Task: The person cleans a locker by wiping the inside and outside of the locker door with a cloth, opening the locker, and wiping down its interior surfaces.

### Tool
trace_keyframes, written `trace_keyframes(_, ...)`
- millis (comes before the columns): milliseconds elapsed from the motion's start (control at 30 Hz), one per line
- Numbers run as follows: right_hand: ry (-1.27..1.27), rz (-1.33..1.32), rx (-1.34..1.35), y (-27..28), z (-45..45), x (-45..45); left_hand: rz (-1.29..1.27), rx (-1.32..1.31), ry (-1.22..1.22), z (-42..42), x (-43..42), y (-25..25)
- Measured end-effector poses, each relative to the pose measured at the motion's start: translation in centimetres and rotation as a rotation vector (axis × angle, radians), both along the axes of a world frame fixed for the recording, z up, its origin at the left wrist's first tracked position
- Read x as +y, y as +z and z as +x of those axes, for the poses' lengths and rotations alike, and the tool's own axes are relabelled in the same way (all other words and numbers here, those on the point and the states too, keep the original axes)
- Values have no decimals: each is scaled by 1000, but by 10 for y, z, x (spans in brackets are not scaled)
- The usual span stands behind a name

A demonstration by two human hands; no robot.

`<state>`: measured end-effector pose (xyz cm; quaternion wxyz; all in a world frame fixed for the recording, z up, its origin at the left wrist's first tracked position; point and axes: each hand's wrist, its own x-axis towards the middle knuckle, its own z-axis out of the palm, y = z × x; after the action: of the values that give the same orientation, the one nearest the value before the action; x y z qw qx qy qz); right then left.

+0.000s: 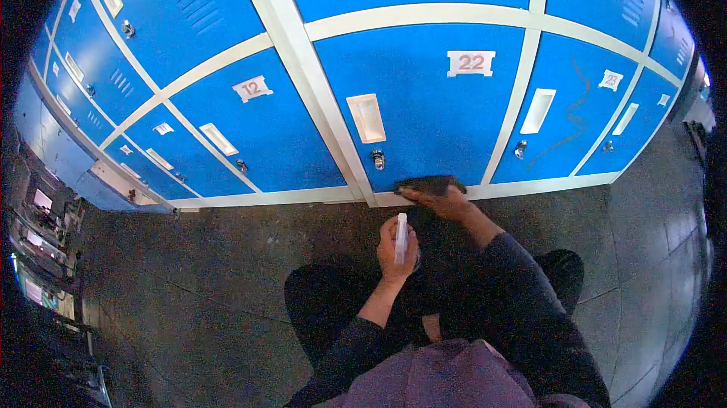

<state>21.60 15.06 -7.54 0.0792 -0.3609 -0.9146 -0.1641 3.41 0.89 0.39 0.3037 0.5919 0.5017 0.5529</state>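
Note:
My left hand (391, 262) is closed around a spray bottle with a white top (401, 238), held above my lap; most of the bottle's body is hidden by the hand and the view from above. My right hand (445, 203) presses a dark cloth (435, 182) against the bottom edge of the blue locker door (432, 112) numbered 22. That door is shut, with a white recessed handle (366, 118) and a metal lock (378, 159) on its left side.
More blue lockers stand left and right, including the door marked 12 (257, 128) and the one marked 23 (568, 105), which has dark scribbled streaks. Dark floor tiles (204, 294) lie around my folded legs. Cluttered items with lit screens (38, 241) are at the far left.

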Motion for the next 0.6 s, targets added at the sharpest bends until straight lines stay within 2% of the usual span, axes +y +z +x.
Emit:
trace_keyframes(67,43,109,-55,-2,31,-2,-13,-14,-14,0,0,-6)
trace_keyframes(100,42,126,-40,17,46,-10,-20,-23,-23,1,1,-10)
trace_keyframes(200,-145,-41,-63,111,55,-38,-26,-169,-48,3,5,-24)
trace_keyframes(267,-135,32,122,153,58,-35,46,-92,-40,2,6,-26)
trace_keyframes(300,-27,193,323,167,62,-28,80,-53,-34,1,6,-27)
trace_keyframes(367,-240,540,265,220,58,-21,27,-92,-37,2,6,-22)
trace_keyframes(467,-413,875,505,314,41,-21,27,-131,-44,3,2,-15)
trace_keyframes(500,-502,985,569,331,37,-20,44,-142,-48,4,3,-14)
trace_keyframes(600,-472,1093,665,330,36,-4,45,-111,-65,1,4,-21)
